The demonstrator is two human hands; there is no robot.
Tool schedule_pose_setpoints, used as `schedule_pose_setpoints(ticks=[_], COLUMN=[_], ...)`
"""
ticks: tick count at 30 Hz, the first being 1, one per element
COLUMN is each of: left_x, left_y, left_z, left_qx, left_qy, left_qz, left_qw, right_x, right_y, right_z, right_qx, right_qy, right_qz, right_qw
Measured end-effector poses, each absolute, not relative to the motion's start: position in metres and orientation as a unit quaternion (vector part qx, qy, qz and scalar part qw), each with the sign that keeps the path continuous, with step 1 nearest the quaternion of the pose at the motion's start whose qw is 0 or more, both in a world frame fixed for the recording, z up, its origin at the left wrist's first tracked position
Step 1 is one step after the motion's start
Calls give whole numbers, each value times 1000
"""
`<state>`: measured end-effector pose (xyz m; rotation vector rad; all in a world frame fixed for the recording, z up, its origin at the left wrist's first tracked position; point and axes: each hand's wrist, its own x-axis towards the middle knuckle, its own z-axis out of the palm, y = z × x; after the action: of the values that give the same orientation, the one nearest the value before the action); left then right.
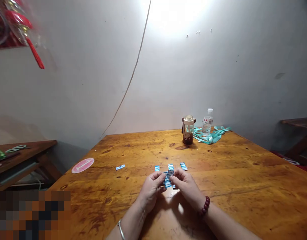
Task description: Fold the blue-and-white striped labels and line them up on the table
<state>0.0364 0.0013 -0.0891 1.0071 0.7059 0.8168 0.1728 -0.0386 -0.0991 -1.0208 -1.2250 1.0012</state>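
Note:
Above the wooden table, my left hand (153,186) and my right hand (184,183) meet, thumbs and fingers closed on small blue-and-white pieces (168,183) between them. A silver bangle is on my left wrist and a dark red bead bracelet on my right. Similar pieces lie on the table: a pair (120,167) to the left, one (157,168) just beyond my left hand, and a short stack (183,166) beyond my right hand. The exact number of held pieces is hidden by my fingers.
On the wooden table (133,146), a lidded jar with dark contents (188,131) stands at the back right, beside a clear bottle (207,124) and turquoise ribbon (212,136). A round pink sticker (82,165) marks the left edge. Another table (40,146) stands left.

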Motion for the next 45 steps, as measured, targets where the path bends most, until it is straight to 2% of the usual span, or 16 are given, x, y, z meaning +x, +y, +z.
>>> schedule_pose_setpoints(ticks=[21, 29, 45], left_x=[35, 37, 36], left_y=[4, 3, 6], left_z=[-87, -91, -94], left_qx=[456, 469, 469], left_qy=[346, 330, 346], left_qz=[400, 386, 412], left_qw=[716, 723, 700], right_x=[176, 174, 173], right_y=[-35, -36, -34], right_z=[-99, -98, -104], right_qx=[-413, -419, -425], right_qy=[-454, -439, -436], right_qz=[511, 504, 530], right_qw=[602, 615, 590])
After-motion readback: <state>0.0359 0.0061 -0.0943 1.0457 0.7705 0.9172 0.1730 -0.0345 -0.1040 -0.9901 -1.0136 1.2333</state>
